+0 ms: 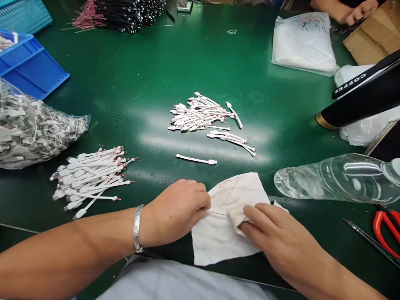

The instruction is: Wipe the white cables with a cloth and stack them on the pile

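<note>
My left hand (pixel 176 212), with a silver bangle on the wrist, is closed at the edge of a white cloth (pixel 218 241) and holds one end of a thin white cable (pixel 217 212). The cable runs from those fingers into a fold of the cloth. My right hand (pixel 275 237) pinches that fold around the cable. A loose pile of short white cables with red-tipped ends (pixel 200 112) lies ahead of my hands. A second pile (pixel 90 179) lies to the left, a small group (pixel 231 139) to the right, and a single cable (pixel 195 159) lies apart.
On the green mat (pixel 125 71) are a bag of small parts (pixel 34 129), a blue tray (pixel 31 68), wire bundles (pixel 118 14), a white bag (pixel 303 43), a clear bottle (pixel 337 179), red-handled scissors (pixel 386 229) and a black cylinder (pixel 362 96). A co-worker's hands (pixel 359 10) show at top right.
</note>
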The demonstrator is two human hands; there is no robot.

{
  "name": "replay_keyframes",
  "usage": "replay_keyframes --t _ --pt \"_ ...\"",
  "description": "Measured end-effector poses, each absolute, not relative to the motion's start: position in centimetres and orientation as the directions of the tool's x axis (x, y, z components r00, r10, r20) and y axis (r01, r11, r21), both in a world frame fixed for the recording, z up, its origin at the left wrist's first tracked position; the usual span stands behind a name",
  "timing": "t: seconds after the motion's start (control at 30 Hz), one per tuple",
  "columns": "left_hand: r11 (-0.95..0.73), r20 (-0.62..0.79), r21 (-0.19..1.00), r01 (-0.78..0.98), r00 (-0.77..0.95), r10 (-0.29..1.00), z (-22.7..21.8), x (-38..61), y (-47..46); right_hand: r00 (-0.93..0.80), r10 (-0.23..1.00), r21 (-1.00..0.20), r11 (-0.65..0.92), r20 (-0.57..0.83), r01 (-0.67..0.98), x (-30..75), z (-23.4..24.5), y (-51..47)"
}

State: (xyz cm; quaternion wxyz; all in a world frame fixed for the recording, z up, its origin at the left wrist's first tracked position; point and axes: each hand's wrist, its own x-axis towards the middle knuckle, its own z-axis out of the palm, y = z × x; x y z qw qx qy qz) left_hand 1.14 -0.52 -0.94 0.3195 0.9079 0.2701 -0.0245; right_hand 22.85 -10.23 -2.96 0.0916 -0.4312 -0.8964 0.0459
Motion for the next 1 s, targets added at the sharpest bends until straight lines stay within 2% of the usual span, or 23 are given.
replay_keyframes --t 0.33,0.53,0.73,0.8,0.93,1.0 --pt "-0.656 -0.181 0.575 0.489 0.858 0.481 -1.1 1.1 -0.5 -0.603 0.782 -0.189 0.623 0.159 0.759 21.4 -3.0 -9.8" --pt "-0.676 -0.180 0.558 0.481 0.866 0.467 -1.0 1.1 -0.5 -0.537 0.828 -0.146 0.558 0.163 0.817 22.7 -2.6 -10.7" --pt "-0.658 -0.168 0.576 0.485 0.858 0.485 -0.9 1.0 -0.5 -0.607 0.778 -0.143 0.627 0.158 0.766 20.9 -2.7 -9.3" --pt "-0.661 -0.172 0.575 0.482 0.861 0.478 -0.9 1.0 -0.5 -0.581 0.804 -0.121 0.594 0.128 0.795 22.2 -2.5 -9.7" --pt "-0.661 -0.190 0.568 0.490 0.860 0.474 -0.9 0.9 -0.5 -0.536 0.827 -0.008 0.545 0.169 0.838 24.3 -2.4 -11.1" --pt "-0.659 -0.188 0.569 0.492 0.858 0.479 -0.9 0.9 -0.5 -0.539 0.817 0.000 0.551 0.208 0.835 24.1 -2.7 -11.3"
